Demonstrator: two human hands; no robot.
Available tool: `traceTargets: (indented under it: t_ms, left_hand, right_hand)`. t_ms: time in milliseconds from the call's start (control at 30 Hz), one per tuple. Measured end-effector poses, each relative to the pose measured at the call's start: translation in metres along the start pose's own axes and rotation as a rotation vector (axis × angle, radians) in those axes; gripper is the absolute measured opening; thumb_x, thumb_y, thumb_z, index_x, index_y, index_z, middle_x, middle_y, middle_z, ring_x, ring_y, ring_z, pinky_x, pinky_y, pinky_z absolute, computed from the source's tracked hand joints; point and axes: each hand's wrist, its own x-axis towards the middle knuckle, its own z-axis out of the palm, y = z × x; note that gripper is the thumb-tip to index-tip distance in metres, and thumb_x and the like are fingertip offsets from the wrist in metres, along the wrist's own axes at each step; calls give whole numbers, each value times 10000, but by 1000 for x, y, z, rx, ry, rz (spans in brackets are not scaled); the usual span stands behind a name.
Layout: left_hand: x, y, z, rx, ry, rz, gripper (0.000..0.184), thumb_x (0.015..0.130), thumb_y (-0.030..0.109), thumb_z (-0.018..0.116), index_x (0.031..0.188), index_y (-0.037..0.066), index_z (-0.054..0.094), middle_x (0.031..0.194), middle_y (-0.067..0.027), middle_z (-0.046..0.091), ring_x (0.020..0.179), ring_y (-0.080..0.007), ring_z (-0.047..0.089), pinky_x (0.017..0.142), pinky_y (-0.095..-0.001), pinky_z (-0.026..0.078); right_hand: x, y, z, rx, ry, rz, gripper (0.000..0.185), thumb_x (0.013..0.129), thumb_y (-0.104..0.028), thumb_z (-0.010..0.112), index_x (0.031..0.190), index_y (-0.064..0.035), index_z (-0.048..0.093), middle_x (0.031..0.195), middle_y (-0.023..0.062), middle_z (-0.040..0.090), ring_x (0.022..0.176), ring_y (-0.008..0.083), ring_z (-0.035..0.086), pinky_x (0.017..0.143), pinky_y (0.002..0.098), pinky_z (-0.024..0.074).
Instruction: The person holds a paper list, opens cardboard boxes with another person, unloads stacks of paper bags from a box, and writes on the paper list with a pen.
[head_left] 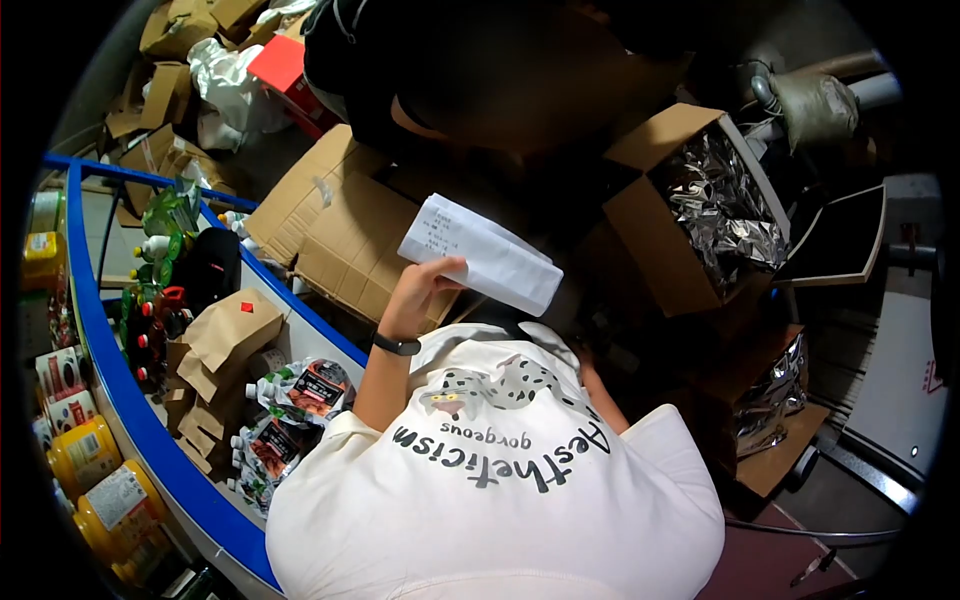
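Blue-edged enclosure point(188, 485) and surroundings.
Bottles point(320, 388) and brown paper packaging point(235, 330) lie inside; at right, an open cardboard box point(660, 240) holds crumpled silver foil point(720, 215); a red box point(283, 70) sits upper left.

The paper point(490, 255) is white, printed with dark lines. The wristband point(397, 345) is black. The shirt point(500, 530) is off-white, with black lettering and a grey print of dark spots. The cartons point(365, 240) are brown, the box point(285, 70) red, the foil point(722, 205) shiny silver. The rail point(200, 500) is bright blue. The jars point(120, 508) are yellow with pale labels, the bottles point(275, 447) clear with white caps and black-and-red labels.
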Motion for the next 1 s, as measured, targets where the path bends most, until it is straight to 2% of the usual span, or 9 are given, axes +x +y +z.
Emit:
traceTargets:
  t_ms: [67, 367, 467, 567, 667, 767, 867, 967, 1000]
  left_hand:
    - [0, 1, 1, 0, 5, -4, 291, 746, 100, 647, 1002, -10, 564, 950, -94, 602, 850, -197, 602, 725, -311, 520]
    - [2, -1, -1, 18, 28, -15, 292, 746, 126, 654, 980, -29, 577, 949, -106, 608, 845, -201, 606, 745, -317, 505]
    - [2, -1, -2, -6, 27, -12, 300, 736, 102, 658, 997, -13, 562, 935, -97, 605, 829, -191, 610, 684, -291, 534]
    - [2, 0, -2, -12, 21, -16, 301, 735, 100, 660, 995, -16, 562, 936, -102, 605, 825, -191, 611, 686, -291, 534]
    - [0, 1, 0, 17, 26, -5, 297, 745, 130, 660, 983, -27, 576, 953, -100, 604, 854, -201, 602, 752, -318, 500]
    - [0, 0, 0, 24, 33, -10, 299, 747, 130, 661, 986, -26, 575, 958, -100, 603, 857, -201, 601, 750, -319, 501]
    - [0, 1, 3, 7, 30, -7, 291, 743, 104, 656, 994, -13, 566, 937, -96, 605, 825, -185, 610, 689, -283, 533]
    - [0, -2, 2, 1, 21, -4, 286, 750, 108, 651, 998, -7, 567, 942, -92, 605, 824, -182, 610, 697, -281, 530]
    - [0, -2, 2, -1, 19, -1, 278, 754, 109, 648, 995, -5, 569, 941, -91, 606, 823, -180, 610, 698, -283, 529]
  right_hand:
    - [9, 14, -7, 41, -49, -54, 469, 798, -342, 577, 1147, -32, 531, 1108, 172, 557, 953, 273, 521, 819, 358, 415]
    - [-60, -127, -5, -248, -125, 167, 579, 816, -474, 501, 1177, -22, 510, 1193, 206, 510, 1091, 337, 488, 889, 394, 400]
    - [-57, -118, -1, -271, -63, 143, 575, 806, -488, 502, 1137, -19, 540, 1160, 208, 531, 1080, 336, 498, 886, 403, 402]
    - [-50, -107, 5, -271, 38, 137, 501, 794, -406, 570, 1096, -6, 570, 1091, 199, 576, 975, 287, 550, 834, 359, 418]
    - [-45, -99, 5, -267, 36, 130, 496, 795, -402, 571, 1098, -9, 570, 1083, 192, 582, 967, 281, 552, 832, 355, 417]
    - [-49, -107, 2, -231, -20, 154, 488, 795, -396, 574, 1092, -9, 572, 1079, 182, 586, 964, 273, 551, 837, 350, 414]
    - [-45, -90, 7, -196, 85, 118, 478, 797, -388, 574, 1087, -8, 575, 1068, 176, 592, 953, 268, 553, 833, 346, 415]
    - [-42, -88, 1, -192, -25, 140, 595, 786, -459, 547, 1164, -1, 517, 1190, 213, 512, 1099, 341, 483, 912, 401, 380]
    - [-44, -89, 1, -153, -25, 146, 586, 785, -448, 554, 1162, -1, 517, 1187, 210, 515, 1092, 337, 487, 908, 401, 382]
